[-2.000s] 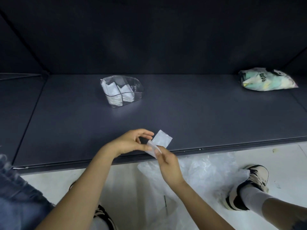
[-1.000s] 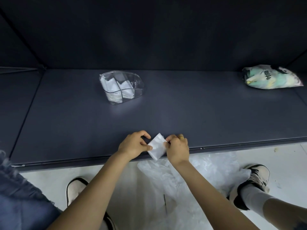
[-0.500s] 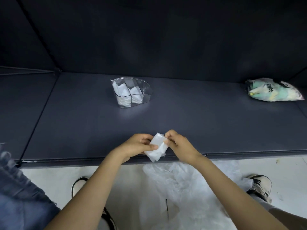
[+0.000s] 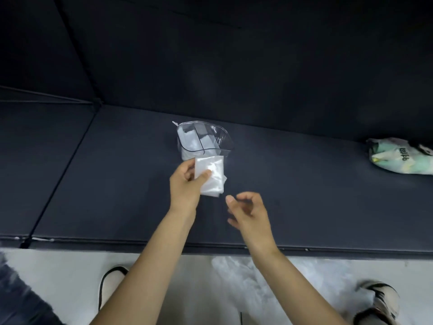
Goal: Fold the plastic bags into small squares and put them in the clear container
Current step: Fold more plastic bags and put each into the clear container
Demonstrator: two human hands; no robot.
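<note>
My left hand pinches a folded white plastic bag between thumb and fingers and holds it above the dark shelf, just in front of the clear container. The container has inner dividers, and folded white bags stand in its left and middle parts. My right hand hovers a little to the right of and below the folded bag, with loosely curled fingers and nothing in it.
The dark padded shelf runs the full width, with a dark back wall behind. A green and white filled packet lies at the far right. Loose clear plastic bags lie on the pale floor between my shoes.
Both hands held the folded bag at the shelf's front edge. Now my right hand has let go, and my left hand has carried the bag forward to the container.
</note>
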